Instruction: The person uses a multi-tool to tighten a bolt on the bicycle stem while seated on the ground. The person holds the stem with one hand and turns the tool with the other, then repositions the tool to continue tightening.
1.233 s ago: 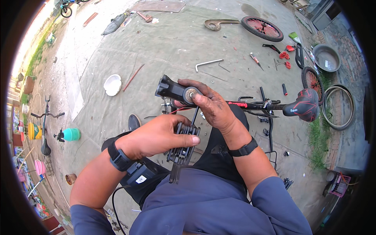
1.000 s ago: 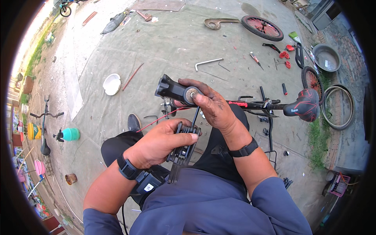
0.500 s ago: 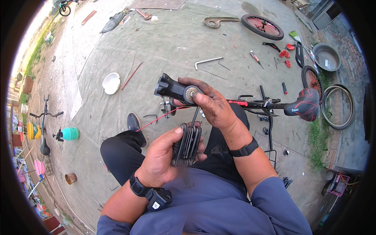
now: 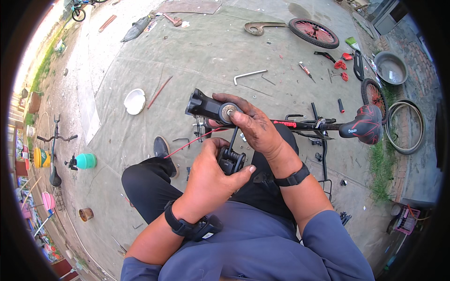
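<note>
My left hand (image 4: pixel 204 175) is wrapped round a black folding multi-tool (image 4: pixel 231 161) in front of my lap. One thin bit folds out from it and reaches up to the black bicycle stem (image 4: pixel 205 105); whether its tip sits in a bolt is hidden. The stem lies level, a round silver bolt cap (image 4: pixel 228 111) on its upper side. My right hand (image 4: pixel 255 126) grips the stem from the right, thumb beside the cap. Just behind is the black bicycle frame (image 4: pixel 297 124) with its black and red saddle (image 4: pixel 365 125). A red cable (image 4: pixel 187 143) runs from under the stem.
On the green-grey ground sheet lie an L-shaped hex wrench (image 4: pixel 251 74), a screwdriver (image 4: pixel 305 69), a red-spoked wheel (image 4: pixel 314 32) and a white bowl (image 4: pixel 135 101). At the right are a grey basin (image 4: pixel 391 68) and a tyre (image 4: pixel 405 126). A teal container (image 4: pixel 86 160) stands left.
My left hand has rolled over, turning the multi-tool from flat side-on to end-on beneath the stem, and moved slightly up. My right hand and the stem have hardly moved.
</note>
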Demonstrator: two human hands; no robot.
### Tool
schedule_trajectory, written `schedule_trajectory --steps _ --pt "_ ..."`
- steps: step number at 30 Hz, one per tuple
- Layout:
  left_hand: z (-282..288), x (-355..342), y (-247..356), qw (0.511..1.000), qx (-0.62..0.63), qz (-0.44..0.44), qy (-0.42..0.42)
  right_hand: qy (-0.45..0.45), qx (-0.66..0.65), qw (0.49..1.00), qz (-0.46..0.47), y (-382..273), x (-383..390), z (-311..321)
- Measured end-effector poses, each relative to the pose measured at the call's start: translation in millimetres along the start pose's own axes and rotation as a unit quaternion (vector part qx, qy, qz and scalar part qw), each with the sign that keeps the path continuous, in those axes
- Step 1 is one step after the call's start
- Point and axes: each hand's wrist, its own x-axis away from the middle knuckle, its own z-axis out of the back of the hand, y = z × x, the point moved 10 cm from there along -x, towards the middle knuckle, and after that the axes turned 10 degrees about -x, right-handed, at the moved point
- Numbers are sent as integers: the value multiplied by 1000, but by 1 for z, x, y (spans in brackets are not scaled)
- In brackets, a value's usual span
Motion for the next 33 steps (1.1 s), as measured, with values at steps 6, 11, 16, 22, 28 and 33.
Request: schedule_trajectory --steps 6,11,16,22,28,33 --pt "-4 1 -6 992 118 24 -39 -16 -148 988 38 -3 4 1" --pt "-4 2 -4 991 130 9 -42 -11 -47 997 53 0 15 8" --pt "-15 4 -11 959 271 31 -77 -2 -43 998 44 -1 16 9" --pt "-33 5 -12 856 485 41 -176 -2 -31 999 43 -6 18 7" --pt "-50 9 -10 756 611 51 -227 -11 0 998 55 -8 19 9" --pt "-56 11 -5 673 687 43 -273 -12 -16 999 41 -6 19 8"
